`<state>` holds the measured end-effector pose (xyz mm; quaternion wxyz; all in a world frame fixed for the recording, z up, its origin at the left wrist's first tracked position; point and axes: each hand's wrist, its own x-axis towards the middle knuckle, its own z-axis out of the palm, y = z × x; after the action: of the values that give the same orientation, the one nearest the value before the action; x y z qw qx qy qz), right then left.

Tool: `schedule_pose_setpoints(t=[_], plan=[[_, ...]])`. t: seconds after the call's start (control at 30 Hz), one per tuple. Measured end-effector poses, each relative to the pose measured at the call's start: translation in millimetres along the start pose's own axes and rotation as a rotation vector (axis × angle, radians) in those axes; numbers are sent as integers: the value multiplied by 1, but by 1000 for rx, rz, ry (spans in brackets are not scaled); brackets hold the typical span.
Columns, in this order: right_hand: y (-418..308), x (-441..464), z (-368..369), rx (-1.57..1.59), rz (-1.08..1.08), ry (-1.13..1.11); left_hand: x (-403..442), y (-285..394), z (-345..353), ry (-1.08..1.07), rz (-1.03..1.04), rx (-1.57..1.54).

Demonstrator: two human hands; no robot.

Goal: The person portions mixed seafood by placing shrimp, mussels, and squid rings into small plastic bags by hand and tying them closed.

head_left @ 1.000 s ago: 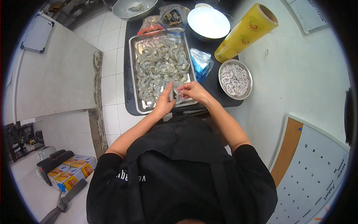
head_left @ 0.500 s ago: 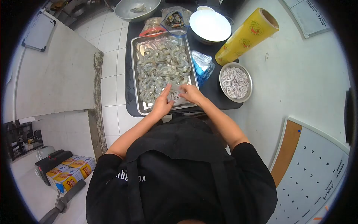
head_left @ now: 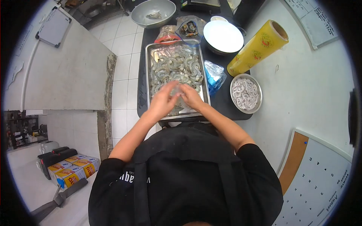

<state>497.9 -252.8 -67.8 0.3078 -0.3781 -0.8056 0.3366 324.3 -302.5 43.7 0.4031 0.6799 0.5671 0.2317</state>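
Shrimp (head_left: 173,67) lie loose and unwrapped across the tray (head_left: 148,71), upper centre; over its near end, the left hand (head_left: 161,102) and right hand (head_left: 192,98) nearly meet, blur hiding whether either grip pinches anything. Pale rings (head_left: 245,93) fill the bowl (head_left: 259,98) right of centre.

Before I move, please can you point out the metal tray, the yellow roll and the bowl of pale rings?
Metal tray (head_left: 148,67), head view: left rim.
Yellow roll (head_left: 257,52), head view: printed side.
Bowl of pale rings (head_left: 260,94), head view: right rim.
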Motion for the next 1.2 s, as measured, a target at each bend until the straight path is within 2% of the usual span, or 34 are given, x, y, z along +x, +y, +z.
schedule_pose_setpoints(t=[0.07,0.13,0.2,0.23,0.3,0.33,0.43,0.47,0.53,0.6,0.63,0.7,0.73,0.8,0.83,0.9,0.93,1.0,1.03,1.1,1.13,1.17,1.2], plan=[[-15,15,-10,99,-21,24,-8,9,-28,236,88,-163],[-37,26,-25,163,-19,-9,-3,-16,-31,230,142,-121],[-64,35,-36,167,-62,32,6,-65,-1,187,246,242],[-79,41,-43,152,-27,39,10,-66,16,165,210,216],[-104,51,-50,160,-28,111,25,-51,39,266,252,-57],[-116,55,-53,159,-49,114,34,-46,45,282,262,-45],[-150,62,-64,116,-158,251,47,-31,44,509,400,172],[-155,65,-62,112,-169,250,46,-27,41,505,363,71],[-161,73,-61,97,-304,426,40,-11,30,487,292,-130],[-165,79,-68,71,-353,456,36,0,26,451,222,-328],[-166,81,-74,46,-395,480,37,2,28,450,229,-327],[-170,91,-87,-7,-451,544,39,5,32,514,443,-367],[-169,96,-93,-55,-504,605,38,6,32,510,446,-368],[-165,102,-103,-40,-497,620,33,10,26,176,302,-360],[-164,104,-108,-70,-515,616,31,16,21,170,305,-360],[-168,106,-121,-101,-547,608,28,29,11,-77,146,-592],[-171,107,-128,-103,-548,606,28,32,10,-76,147,-594],[-180,108,-144,-92,-504,656,28,35,10,-94,49,-793],[-195,104,-154,-188,-538,660,28,33,9,-92,48,-793],[-224,97,-160,-275,-829,606,31,27,5,-135,86,-692],[-234,83,-157,-325,-898,378,33,25,3,-137,82,-688],[-241,75,-148,-378,-1003,141,36,23,1,13,275,-487],[-236,71,-131,-421,-1028,9,40,22,0,158,464,-282]])
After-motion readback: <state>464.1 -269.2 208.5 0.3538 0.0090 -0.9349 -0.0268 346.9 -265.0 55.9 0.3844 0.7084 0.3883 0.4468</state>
